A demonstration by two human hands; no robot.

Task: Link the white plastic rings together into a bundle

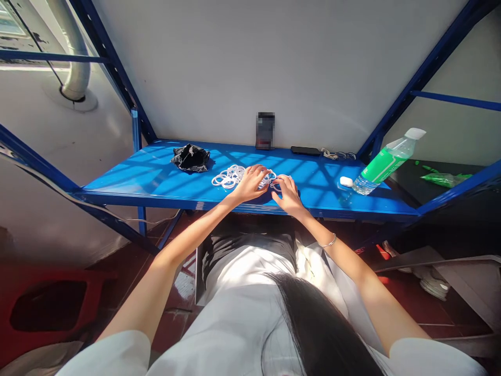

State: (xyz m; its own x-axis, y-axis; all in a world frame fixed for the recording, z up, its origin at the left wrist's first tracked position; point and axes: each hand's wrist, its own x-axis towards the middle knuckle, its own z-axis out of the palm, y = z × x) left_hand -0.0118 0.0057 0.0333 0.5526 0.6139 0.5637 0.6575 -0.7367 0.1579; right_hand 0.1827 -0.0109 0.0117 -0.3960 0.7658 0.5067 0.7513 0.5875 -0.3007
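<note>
A loose pile of white rings, perhaps hair ties, lies on the blue tabletop. My left hand rests over the right part of the pile with its fingers stretched forward, hiding some rings. Close to its right, my right hand touches a few rings with its fingertips; the thumb stands apart from the fingers. White loops show between the two hands. Whether any ring is held firmly cannot be made out. A bracelet is on my right forearm.
Left of the rings stands an open black plastic bag. At the back are a dark upright device, a black phone-like slab and a coiled cable. On the right are a tilted green-labelled bottle and a small white case. Blue frame bars flank the table.
</note>
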